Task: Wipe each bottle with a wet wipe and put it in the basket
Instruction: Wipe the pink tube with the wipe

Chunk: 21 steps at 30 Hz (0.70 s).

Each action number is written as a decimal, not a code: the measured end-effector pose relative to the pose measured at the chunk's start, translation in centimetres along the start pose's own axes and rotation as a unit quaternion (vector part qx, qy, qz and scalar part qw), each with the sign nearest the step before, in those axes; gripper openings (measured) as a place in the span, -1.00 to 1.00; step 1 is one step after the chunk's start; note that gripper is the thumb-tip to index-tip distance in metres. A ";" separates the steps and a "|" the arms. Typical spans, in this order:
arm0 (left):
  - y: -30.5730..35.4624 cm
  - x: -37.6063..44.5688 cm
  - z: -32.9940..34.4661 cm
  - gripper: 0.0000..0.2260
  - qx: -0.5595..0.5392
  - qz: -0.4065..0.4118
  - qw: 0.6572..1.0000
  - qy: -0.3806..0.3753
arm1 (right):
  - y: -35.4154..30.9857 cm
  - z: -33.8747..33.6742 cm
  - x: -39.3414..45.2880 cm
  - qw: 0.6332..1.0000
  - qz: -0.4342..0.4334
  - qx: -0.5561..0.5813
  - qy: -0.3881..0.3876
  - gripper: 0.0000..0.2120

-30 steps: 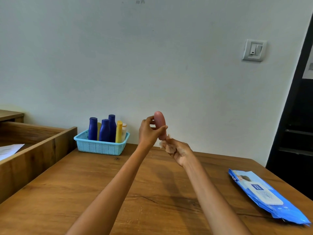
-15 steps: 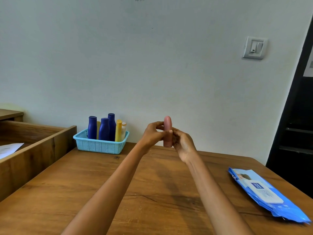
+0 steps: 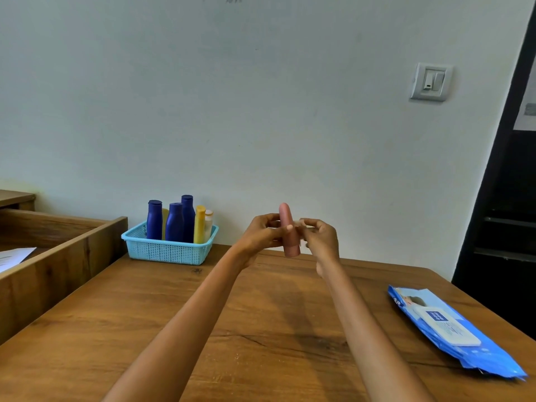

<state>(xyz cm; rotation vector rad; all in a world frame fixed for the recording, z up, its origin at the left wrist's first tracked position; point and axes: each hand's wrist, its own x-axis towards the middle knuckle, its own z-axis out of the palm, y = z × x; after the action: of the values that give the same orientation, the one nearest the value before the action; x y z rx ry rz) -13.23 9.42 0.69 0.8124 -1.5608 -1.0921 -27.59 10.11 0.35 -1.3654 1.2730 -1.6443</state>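
Observation:
A slim pink bottle [image 3: 288, 233] stands upright in the air above the wooden table [image 3: 261, 329], between both hands. My left hand [image 3: 262, 236] pinches it from the left at mid-height. My right hand [image 3: 320, 239] grips a crumpled wet wipe [image 3: 301, 226] and holds it against the bottle's right side. The wipe is mostly hidden by the fingers. A light blue basket [image 3: 169, 250] sits at the back left of the table with three dark blue bottles [image 3: 174, 221], a yellow bottle [image 3: 199, 224] and a small pale one standing in it.
A blue pack of wet wipes [image 3: 452, 329] lies flat at the table's right edge. A raised wooden ledge [image 3: 58, 256] with a sheet of paper [image 3: 14, 256] borders the left side. The wall stands close behind; a dark doorway is at the right.
The bottle has shifted slightly right and lower. My right hand came up from beneath the bottle to press the wipe against its side. My left hand's grip moved down the bottle.

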 end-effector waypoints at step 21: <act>-0.2 0.4 -1.4 -0.57 -0.034 -0.038 0.993 0.105 | -1.0 0.9 -0.9 0.986 -0.058 0.024 -0.152 -0.91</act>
<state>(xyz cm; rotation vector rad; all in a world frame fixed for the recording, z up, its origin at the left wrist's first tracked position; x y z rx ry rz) -12.00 8.69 0.73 0.9167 -1.3201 -1.0715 -26.35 11.02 0.98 -1.6153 0.9876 -1.4609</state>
